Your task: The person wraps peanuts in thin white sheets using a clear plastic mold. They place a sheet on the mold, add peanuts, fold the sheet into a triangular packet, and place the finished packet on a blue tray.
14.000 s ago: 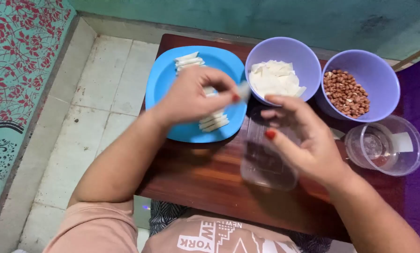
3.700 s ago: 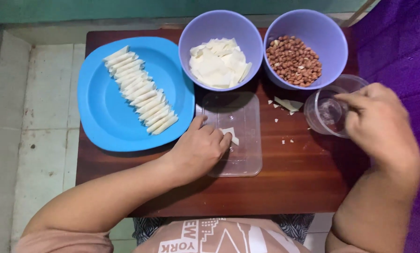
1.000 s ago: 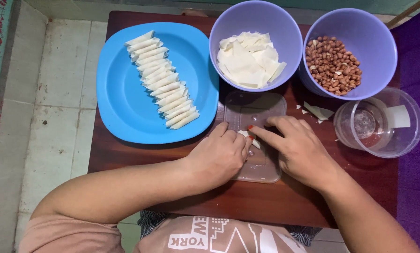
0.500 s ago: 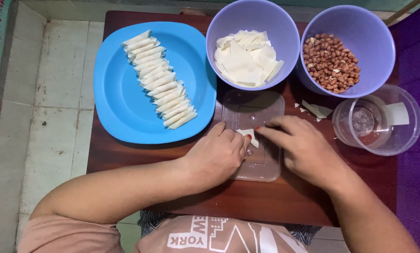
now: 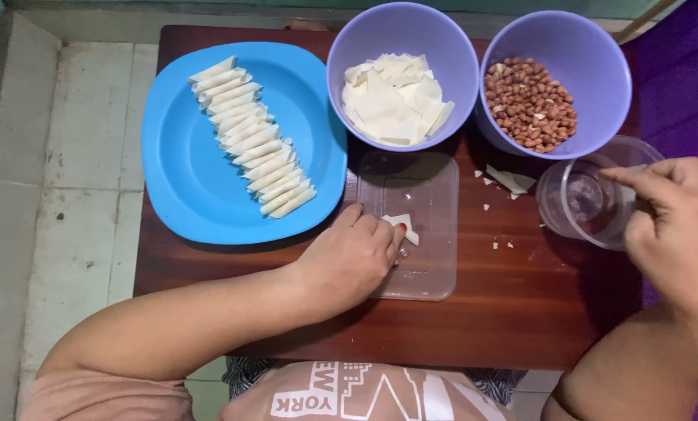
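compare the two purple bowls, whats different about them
The left purple bowl holds flat, pale, cut sheets; the right purple bowl holds small reddish-brown peanuts. The left bowl stands beside the blue plate, the right one next to the clear cup. Both look alike in colour, shape and size.

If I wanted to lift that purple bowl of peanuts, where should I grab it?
Probably by the rim of the peanut bowl, coming from the far right side: it flares wide there and is free, while the second purple bowl crowds its left and the clear cup sits against its near edge.
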